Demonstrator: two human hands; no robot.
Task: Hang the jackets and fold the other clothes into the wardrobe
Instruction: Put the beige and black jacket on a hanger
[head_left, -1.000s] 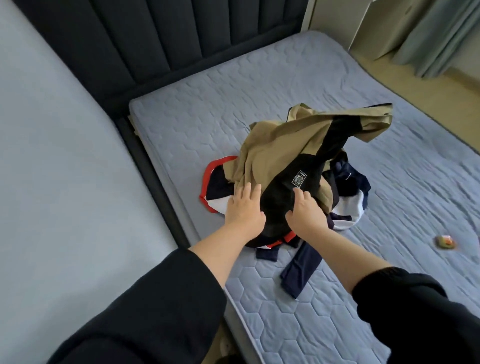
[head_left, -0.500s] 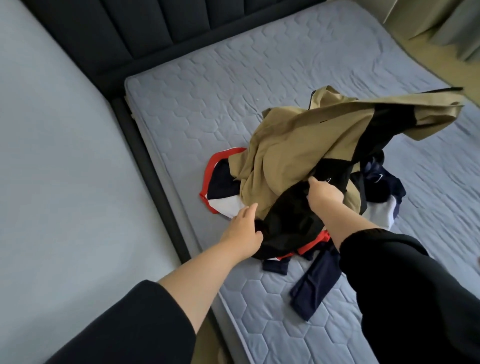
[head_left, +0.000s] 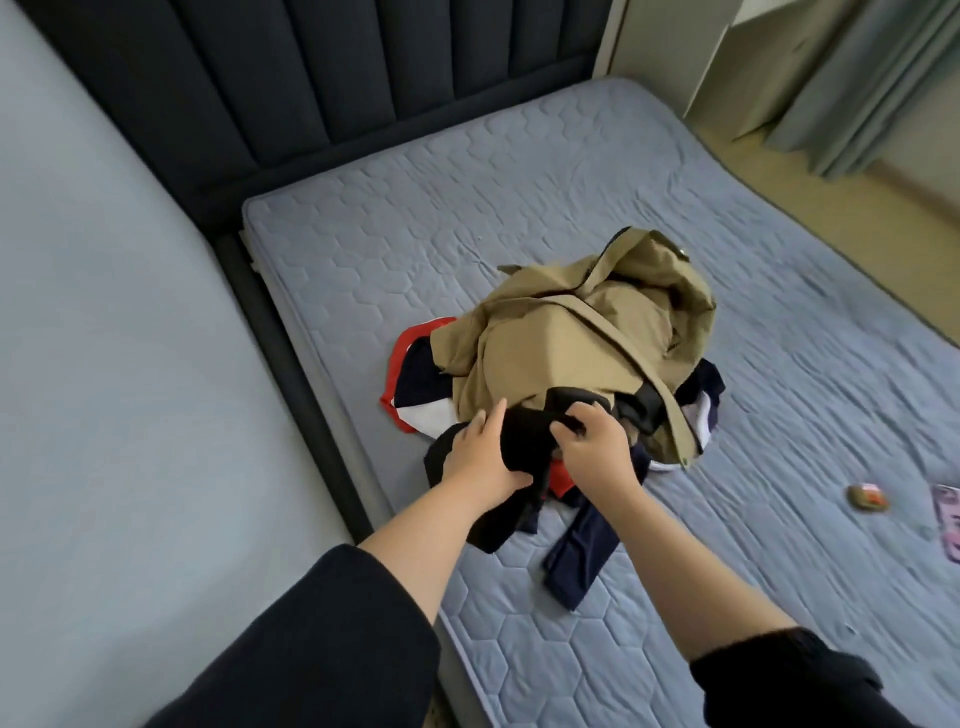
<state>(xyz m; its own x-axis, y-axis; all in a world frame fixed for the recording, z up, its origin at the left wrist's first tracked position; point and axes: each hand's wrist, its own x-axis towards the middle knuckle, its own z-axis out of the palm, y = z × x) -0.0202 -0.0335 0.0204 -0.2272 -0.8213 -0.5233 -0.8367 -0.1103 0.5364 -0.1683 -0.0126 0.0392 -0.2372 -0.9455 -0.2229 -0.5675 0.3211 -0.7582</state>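
Landmark: tan jacket, one, crumpled on top of the clothes pile on the quilted mattress. Black straps cross its top and right side.

Clothes pile, countable pieces:
- 1 tan jacket, topmost.
- 1 black cloth, at the jacket's near edge and trailing toward the camera. Cannot tell whether it is part of the jacket or a separate garment.
- 1 red-trimmed navy-and-white garment, sticking out from under the jacket's left side.
- 1 navy garment, a long strip lying flat on the mattress on the near side of the jacket.

Hands: 2, both at the jacket's near edge, both in black sleeves.
- Left hand: fingers nearly straight, laid flat on the black cloth, tips reaching the tan fabric; thumb lies along the cloth.
- Right hand: fingers curled, pinching a fold of the black cloth just under the jacket's hem.

Other items:
- 1 small round object, well to the right of the jacket.
- 1 printed card, farther right still, cut off by the frame.
- 1 dark padded headboard, beyond the jacket.
- 1 curtain, beyond and right of the jacket.
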